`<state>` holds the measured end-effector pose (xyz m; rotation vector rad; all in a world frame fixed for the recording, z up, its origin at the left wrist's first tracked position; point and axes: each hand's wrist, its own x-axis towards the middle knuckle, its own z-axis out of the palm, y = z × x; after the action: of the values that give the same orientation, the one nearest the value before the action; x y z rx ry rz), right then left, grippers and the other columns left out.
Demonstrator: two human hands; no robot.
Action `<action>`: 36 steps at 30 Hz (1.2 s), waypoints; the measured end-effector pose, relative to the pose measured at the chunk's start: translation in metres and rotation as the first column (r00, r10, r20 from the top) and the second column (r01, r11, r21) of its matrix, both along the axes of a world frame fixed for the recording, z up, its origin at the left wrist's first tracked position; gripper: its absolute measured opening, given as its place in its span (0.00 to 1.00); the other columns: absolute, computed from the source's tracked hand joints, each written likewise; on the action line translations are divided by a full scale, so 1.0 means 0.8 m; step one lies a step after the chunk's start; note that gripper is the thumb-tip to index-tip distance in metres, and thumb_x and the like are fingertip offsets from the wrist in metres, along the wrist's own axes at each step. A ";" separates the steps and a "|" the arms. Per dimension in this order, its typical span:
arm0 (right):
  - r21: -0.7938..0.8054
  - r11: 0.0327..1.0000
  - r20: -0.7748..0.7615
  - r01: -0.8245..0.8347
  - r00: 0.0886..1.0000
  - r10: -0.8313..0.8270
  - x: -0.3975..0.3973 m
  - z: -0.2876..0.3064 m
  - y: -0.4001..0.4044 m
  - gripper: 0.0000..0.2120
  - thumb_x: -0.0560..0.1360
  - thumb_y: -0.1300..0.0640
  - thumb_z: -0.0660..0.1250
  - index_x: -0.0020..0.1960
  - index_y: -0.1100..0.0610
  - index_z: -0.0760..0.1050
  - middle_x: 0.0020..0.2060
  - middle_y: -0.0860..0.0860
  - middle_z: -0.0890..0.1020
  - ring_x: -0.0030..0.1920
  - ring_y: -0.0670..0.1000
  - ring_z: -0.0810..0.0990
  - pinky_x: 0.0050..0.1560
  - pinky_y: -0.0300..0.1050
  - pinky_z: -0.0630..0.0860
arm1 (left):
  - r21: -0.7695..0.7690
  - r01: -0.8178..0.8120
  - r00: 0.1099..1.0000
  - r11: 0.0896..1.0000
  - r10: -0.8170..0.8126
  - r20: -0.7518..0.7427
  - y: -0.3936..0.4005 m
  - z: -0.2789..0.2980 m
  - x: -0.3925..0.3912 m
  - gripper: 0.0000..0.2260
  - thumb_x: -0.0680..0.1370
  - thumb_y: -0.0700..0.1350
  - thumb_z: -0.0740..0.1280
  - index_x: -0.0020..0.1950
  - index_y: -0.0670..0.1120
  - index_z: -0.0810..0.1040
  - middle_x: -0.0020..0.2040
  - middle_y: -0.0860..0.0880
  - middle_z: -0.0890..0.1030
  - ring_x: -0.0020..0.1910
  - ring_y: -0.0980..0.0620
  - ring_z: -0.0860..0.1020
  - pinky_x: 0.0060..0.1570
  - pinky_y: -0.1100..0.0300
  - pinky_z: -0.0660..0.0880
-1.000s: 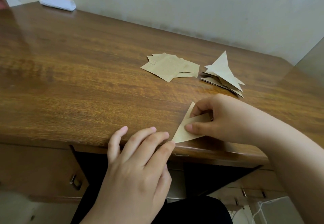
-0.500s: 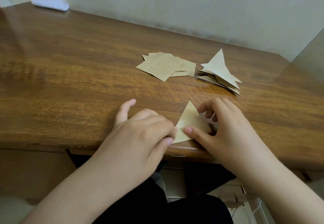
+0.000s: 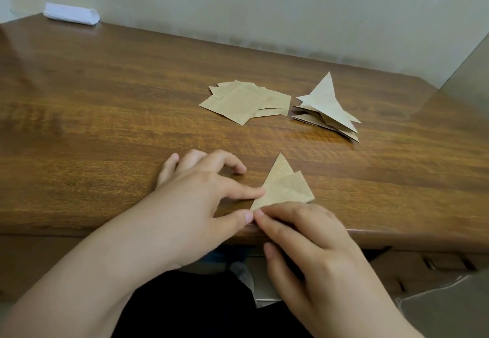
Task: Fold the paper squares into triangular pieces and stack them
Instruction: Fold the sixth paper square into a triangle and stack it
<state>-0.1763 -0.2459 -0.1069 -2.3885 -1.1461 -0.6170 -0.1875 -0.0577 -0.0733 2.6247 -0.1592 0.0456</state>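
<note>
A: At the near edge of the brown wooden table [image 3: 105, 131], what do the hands have?

B: One tan folded paper triangle [image 3: 284, 188], lying flat on the wood. The left hand [image 3: 201, 200] pinches its near-left corner, index fingertip on the left edge and thumb at the near tip, other fingers loosely curled and resting on the table. The right hand [image 3: 312, 237] presses down on the triangle's near edge with curled fingers, its forefinger tip meeting the left thumb at that same corner.

A: So where's the piece relative to the grip?

B: It fans out beyond the fingertips, away from the person, apex pointing toward the wall. A second folded flap overlaps on its right side.

A: And farther from that triangle?

B: Well beyond it lies a loose pile of flat tan paper squares [image 3: 246, 102], overlapping; I cannot count them exactly. Just right of the squares sits one stack of folded tan triangles [image 3: 328, 107], several layers, the top one with its tip raised.

A: Any writing?

B: None legible. Only a small outlined rectangle on one square. At the table's far left corner lies one white folded bundle [image 3: 71, 14].
</note>
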 end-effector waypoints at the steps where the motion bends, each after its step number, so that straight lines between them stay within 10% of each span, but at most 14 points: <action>1: -0.003 1.000 0.011 -0.003 1.000 0.003 0.000 -0.002 -0.002 0.15 0.75 0.57 0.63 0.58 0.58 0.81 0.52 0.50 0.81 0.53 0.51 0.79 0.57 0.44 0.71 | 0.003 0.001 1.000 1.000 -0.001 -0.007 0.000 0.001 0.001 0.13 0.74 0.61 0.60 0.57 0.76 0.69 0.60 0.70 0.59 0.60 0.66 0.52 0.73 0.48 0.45; 19: -0.055 0.988 -0.162 0.146 0.975 -0.153 0.038 0.037 -0.008 0.10 0.70 0.46 0.61 0.37 0.48 0.78 0.34 0.40 0.76 0.40 0.43 0.66 0.41 0.39 0.65 | -0.021 -0.012 0.999 1.000 0.011 -0.052 -0.002 0.007 -0.001 0.12 0.72 0.61 0.61 0.54 0.75 0.71 0.60 0.70 0.61 0.60 0.67 0.52 0.73 0.48 0.45; 36: -0.167 0.961 -0.418 0.219 0.868 -0.270 0.055 0.058 -0.024 0.06 0.68 0.50 0.68 0.33 0.49 0.76 0.33 0.45 0.77 0.42 0.44 0.71 0.48 0.29 0.63 | -0.005 -0.012 0.998 1.000 0.012 -0.054 -0.002 0.005 0.000 0.12 0.74 0.60 0.61 0.55 0.75 0.70 0.60 0.71 0.61 0.58 0.68 0.51 0.73 0.48 0.44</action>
<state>-0.1326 -0.2649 -0.0605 -2.6101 -0.7053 -0.0680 -0.1875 -0.0591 -0.0689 2.6182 -0.1239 -0.0204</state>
